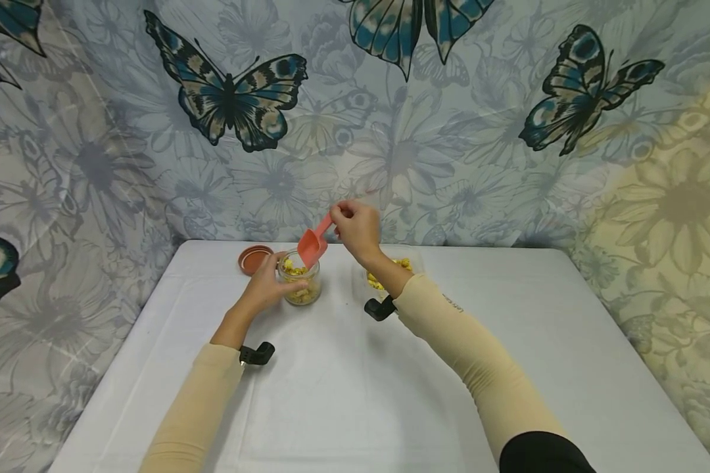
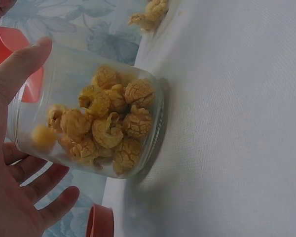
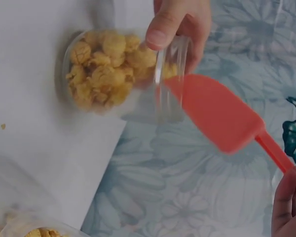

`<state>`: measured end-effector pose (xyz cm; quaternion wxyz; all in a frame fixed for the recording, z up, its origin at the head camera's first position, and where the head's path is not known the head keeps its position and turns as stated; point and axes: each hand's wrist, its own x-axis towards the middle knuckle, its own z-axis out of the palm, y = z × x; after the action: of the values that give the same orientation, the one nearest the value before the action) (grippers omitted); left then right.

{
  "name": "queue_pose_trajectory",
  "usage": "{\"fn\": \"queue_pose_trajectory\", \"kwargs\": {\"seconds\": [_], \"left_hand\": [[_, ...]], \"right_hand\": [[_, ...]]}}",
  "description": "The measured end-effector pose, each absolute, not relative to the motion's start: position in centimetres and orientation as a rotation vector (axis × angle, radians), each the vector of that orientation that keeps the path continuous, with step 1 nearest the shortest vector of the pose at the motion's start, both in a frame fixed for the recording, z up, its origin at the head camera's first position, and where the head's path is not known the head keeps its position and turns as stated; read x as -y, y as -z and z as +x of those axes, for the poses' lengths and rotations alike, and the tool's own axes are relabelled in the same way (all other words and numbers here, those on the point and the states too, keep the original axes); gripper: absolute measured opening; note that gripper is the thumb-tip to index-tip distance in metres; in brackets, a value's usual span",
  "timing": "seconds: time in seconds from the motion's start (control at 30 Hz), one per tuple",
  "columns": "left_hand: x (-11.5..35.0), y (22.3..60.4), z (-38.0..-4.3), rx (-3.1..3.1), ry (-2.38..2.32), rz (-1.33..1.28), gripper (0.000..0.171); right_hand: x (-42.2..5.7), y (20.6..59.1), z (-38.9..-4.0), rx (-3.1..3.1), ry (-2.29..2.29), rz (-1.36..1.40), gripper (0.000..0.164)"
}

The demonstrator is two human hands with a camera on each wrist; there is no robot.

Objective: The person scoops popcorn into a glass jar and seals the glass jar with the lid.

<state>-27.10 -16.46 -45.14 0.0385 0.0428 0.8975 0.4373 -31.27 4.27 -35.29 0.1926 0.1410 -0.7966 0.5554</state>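
A clear glass jar (image 1: 304, 291) stands upright on the white table, more than half full of caramel popcorn (image 2: 108, 129). My left hand (image 1: 265, 286) grips it near the top, thumb on one side and fingers round the other. With my right hand (image 1: 357, 230) I pinch the handle of a red plastic scoop (image 1: 311, 249) above the jar. The scoop's blade tilts downward, its tip inside the jar mouth in the right wrist view. No popcorn shows on the visible side of the blade.
A reddish-brown lid (image 1: 254, 260) lies left of the jar. Right of it, partly behind my right forearm, sits a clear plastic container (image 1: 359, 284) with more popcorn. A small crumb (image 3: 3, 126) lies on the tablecloth. A butterfly-print curtain (image 1: 390, 151) hangs behind the table.
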Motion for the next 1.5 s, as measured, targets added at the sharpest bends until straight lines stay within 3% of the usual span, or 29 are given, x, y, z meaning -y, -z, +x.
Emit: {"fn": "queue_pose_trajectory", "kwargs": {"seconds": [1.5], "left_hand": [[16.1,44.5,-27.2,-2.779,-1.250,0.121,0.100]], "right_hand": [[-6.9,36.0,-32.4,2.222,-2.019,0.119,0.031]]}}
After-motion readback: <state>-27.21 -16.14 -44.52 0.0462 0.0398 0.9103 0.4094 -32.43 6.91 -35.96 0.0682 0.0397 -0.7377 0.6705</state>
